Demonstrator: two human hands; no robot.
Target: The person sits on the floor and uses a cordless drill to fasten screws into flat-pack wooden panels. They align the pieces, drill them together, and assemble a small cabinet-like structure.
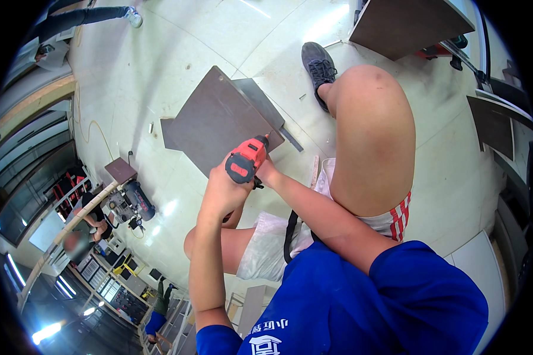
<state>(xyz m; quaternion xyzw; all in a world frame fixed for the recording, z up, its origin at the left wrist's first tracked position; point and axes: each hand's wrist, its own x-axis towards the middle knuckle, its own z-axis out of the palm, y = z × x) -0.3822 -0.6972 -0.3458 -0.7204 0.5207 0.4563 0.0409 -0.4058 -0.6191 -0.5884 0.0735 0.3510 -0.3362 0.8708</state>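
A red and black cordless drill (253, 155) sits in my left hand (221, 184), whose fingers are wrapped round it. Its nose points away and to the right, close to the near right corner of a dark grey-brown board assembly (219, 115); whether the bit touches the board cannot be told. My right hand (267, 171) is beside the drill at the board's near edge, and its fingers are hidden behind the tool. Beneath the top board, a grey panel (259, 97) sticks out on the right, with a narrow dark strip (291, 139) at its end.
My bent right leg (370, 136) and dark shoe (318, 65) stand right of the boards. More brown panels (411, 26) are at the upper right. An air compressor (137, 200) stands at left, near a yellow hose (90, 133). Other people are at the far left and lower left.
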